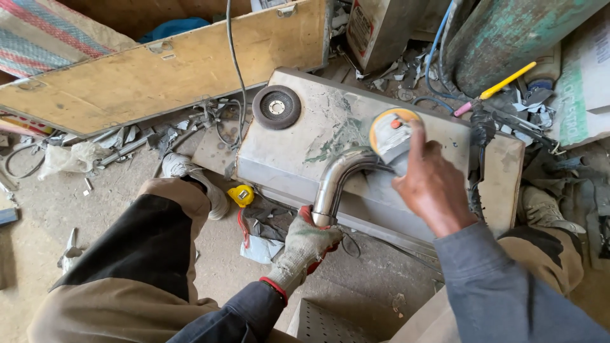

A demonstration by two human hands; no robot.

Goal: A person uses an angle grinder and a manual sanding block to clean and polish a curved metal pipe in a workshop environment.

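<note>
My left hand (304, 244), in a grey work glove with red trim, grips the lower end of a curved steel pipe elbow (337, 178). The elbow rests on a flat metal box (298, 149). My bare right hand (432, 187) holds an angle grinder (391, 133) whose round disc with a yellow-and-grey face sits against the upper end of the elbow. The grinder's body is mostly hidden under my hand.
A spare dark grinding disc (276, 107) lies on the box's far left corner. A wooden board (159, 73) leans behind. A yellow tape measure (242, 195) lies by my left shoe. A green cylinder (508, 38), hoses, a yellow-handled tool (502, 84) and metal scraps crowd the right.
</note>
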